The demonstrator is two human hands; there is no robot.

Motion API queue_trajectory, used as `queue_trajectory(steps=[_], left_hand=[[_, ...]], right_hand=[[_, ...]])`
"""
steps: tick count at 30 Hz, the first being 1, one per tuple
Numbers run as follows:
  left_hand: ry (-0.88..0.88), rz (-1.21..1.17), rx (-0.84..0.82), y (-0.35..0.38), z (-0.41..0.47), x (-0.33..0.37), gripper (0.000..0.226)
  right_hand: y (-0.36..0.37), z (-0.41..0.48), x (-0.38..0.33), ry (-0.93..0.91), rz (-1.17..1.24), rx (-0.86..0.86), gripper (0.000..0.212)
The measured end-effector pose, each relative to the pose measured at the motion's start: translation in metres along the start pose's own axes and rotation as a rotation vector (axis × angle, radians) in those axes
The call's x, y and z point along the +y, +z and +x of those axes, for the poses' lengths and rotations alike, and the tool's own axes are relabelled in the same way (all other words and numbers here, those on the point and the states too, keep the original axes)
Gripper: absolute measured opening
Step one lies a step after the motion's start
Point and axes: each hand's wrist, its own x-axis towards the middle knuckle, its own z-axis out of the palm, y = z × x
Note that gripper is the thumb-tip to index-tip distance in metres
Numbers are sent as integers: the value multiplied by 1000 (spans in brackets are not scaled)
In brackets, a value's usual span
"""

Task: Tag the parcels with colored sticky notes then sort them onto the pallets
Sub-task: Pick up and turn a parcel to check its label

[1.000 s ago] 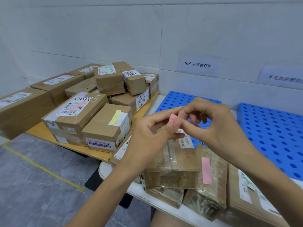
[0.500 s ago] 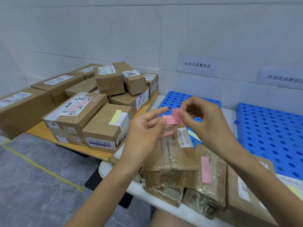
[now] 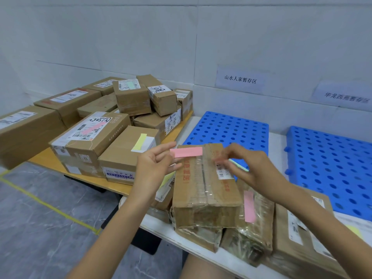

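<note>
A taped brown parcel lies in front of me on the white table, bearing no coloured note. My left hand hovers over the parcel's far left corner with its fingers nearly straight and holds a pink sticky-note strip by its left end at the fingertips. My right hand is blurred above the parcel's far right corner, its fingertips pinched on what looks like a thin pink note. To the right lies a plastic-wrapped parcel tagged with a pink note.
Two blue perforated pallets lie behind the parcels under paper wall signs. On the left, a wooden table carries several boxes, some tagged yellow, pink or green. Another box sits at the right.
My hands have separated: the right hand pulled away to the right, and the left hand stayed with the pink strip, which now lies stretched out flat at its fingertips.
</note>
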Motion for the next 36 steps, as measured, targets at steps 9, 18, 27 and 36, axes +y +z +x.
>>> queue_trajectory(steps=[9, 18, 27, 36], left_hand=[[85, 208, -12, 4, 5, -4, 25], [93, 206, -18, 3, 5, -6, 24], [86, 210, -7, 2, 7, -10, 24], [103, 266, -8, -1, 7, -12, 25]], right_hand=[[-9, 4, -1, 205, 234, -144, 12], [2, 19, -2, 298, 104, -68, 6], [0, 21, -5, 277, -67, -124, 9], [0, 17, -13, 442, -295, -323, 58]])
